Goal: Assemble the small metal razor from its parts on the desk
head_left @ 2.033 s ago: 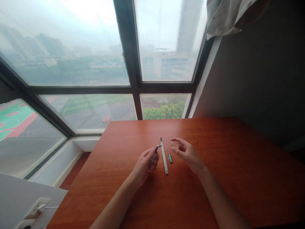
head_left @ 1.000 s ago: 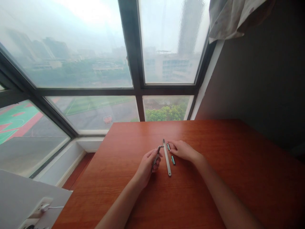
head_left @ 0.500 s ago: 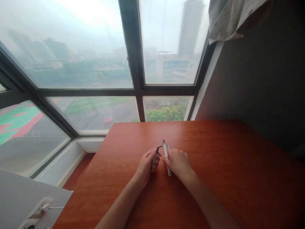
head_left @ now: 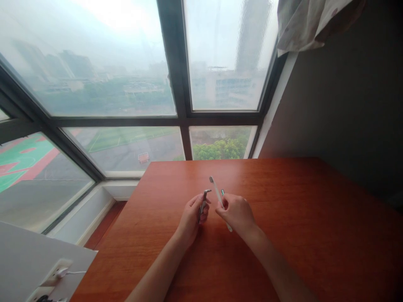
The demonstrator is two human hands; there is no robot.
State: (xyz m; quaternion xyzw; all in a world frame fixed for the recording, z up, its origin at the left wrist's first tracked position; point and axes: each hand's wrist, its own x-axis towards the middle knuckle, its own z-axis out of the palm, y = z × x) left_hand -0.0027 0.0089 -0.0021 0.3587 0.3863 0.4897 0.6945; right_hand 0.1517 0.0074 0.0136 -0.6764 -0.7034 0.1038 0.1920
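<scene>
The left hand grips a bent metal handle, the right hand pinches a toothbrush, and a small dark piece lies on the tabletop just beyond the right hand.

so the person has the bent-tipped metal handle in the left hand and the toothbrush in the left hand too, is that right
Not quite: the toothbrush is in the right hand, as the head view shows. The bent-tipped metal handle is indeed in the left hand.
</scene>
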